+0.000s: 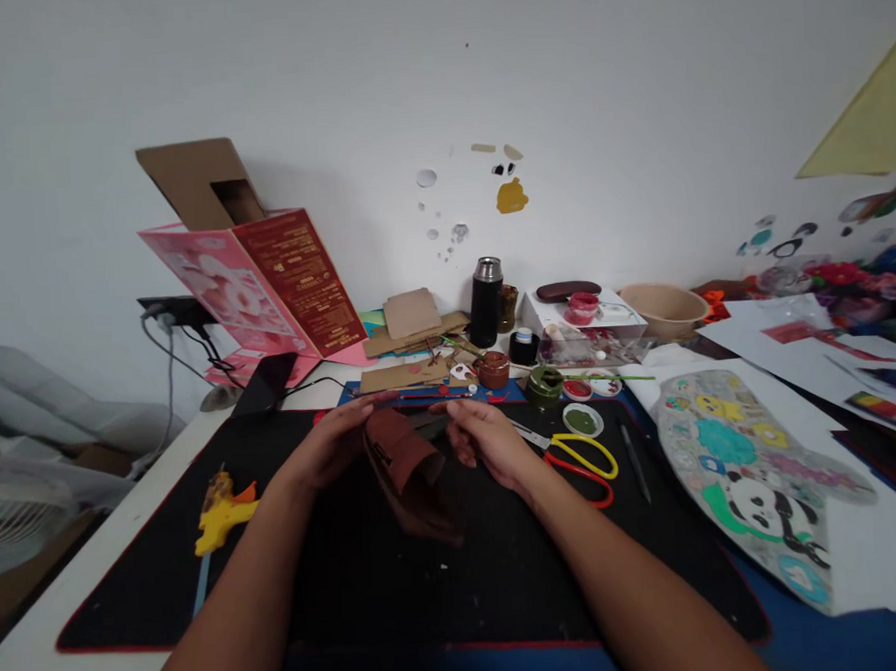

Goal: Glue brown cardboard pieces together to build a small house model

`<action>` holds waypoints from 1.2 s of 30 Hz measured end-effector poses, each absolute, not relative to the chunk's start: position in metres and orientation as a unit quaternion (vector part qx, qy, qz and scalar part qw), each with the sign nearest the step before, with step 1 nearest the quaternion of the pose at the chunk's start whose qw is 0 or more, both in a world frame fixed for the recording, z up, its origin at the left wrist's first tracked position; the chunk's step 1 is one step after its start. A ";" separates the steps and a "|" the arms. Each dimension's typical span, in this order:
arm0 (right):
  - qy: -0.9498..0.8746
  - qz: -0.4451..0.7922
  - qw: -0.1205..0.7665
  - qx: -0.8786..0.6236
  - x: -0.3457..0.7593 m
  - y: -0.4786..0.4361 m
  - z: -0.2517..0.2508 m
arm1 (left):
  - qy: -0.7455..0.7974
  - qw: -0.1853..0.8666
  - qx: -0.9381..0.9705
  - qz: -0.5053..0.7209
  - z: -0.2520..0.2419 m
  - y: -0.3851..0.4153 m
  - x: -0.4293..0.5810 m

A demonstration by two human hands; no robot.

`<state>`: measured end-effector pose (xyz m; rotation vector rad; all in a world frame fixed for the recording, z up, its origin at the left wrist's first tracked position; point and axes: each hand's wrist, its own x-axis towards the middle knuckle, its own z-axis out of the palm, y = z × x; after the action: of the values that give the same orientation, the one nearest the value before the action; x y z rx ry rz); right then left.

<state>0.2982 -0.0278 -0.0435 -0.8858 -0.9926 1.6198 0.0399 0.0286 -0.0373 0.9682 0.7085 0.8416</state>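
My left hand (pixel 335 447) is closed on the upper left edge of a brown folded piece of paper or thin card (pixel 401 453), which bends into an open, box-like shape and hangs tilted above the black mat. Its lower end is blurred. To the right of it, my right hand (pixel 488 442) has its fingers curled together, near a dark grey flat strip (pixel 429 427) beside the brown piece. Whether the fingers grip that strip is hard to make out. Scissors (pixel 575 459) with one yellow and one red handle lie just right of my right hand.
A yellow hot glue gun (pixel 221 513) lies left on the black mat (pixel 506 583). Behind stand paint jars (pixel 546 382), a black flask (pixel 485 303) and cardboard scraps (pixel 405 376). A green paint lid (pixel 583 420), a dark pen (pixel 636 461) and a painted panda board (pixel 749 490) lie right.
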 end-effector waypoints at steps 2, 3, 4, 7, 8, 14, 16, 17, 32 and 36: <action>-0.421 0.669 0.493 -0.363 0.298 -0.030 -0.040 | 0.330 0.749 0.439 0.371 -0.038 0.028 0.040; -0.427 0.672 0.488 -0.359 0.297 -0.031 -0.038 | 0.334 0.750 0.441 0.363 -0.038 0.027 0.041; -0.432 0.674 0.483 -0.354 0.297 -0.033 -0.036 | 0.336 0.749 0.446 0.356 -0.038 0.027 0.041; -0.449 0.685 0.463 -0.338 0.296 -0.036 -0.032 | 0.335 0.746 0.462 0.344 -0.037 0.024 0.045; -0.456 0.687 0.457 -0.333 0.295 -0.036 -0.032 | 0.334 0.747 0.464 0.339 -0.036 0.023 0.046; -0.499 0.691 0.405 -0.330 0.293 -0.037 -0.034 | 0.357 0.739 0.474 0.319 -0.035 0.016 0.059; -0.510 0.690 0.391 -0.333 0.292 -0.037 -0.035 | 0.364 0.739 0.477 0.306 -0.035 0.014 0.063; -0.516 0.689 0.385 -0.333 0.291 -0.037 -0.036 | 0.369 0.741 0.477 0.297 -0.034 0.013 0.065; -0.458 0.688 0.431 -0.362 0.287 -0.038 -0.034 | 0.422 0.722 0.451 0.312 -0.043 0.013 0.080; -0.384 0.681 0.499 -0.373 0.290 -0.033 -0.036 | 0.434 0.718 0.437 0.324 -0.053 0.025 0.074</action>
<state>0.2895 -0.0327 -0.0363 -0.9030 -0.9283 1.6480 0.0741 0.0249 -0.0531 0.9659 0.9598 0.7173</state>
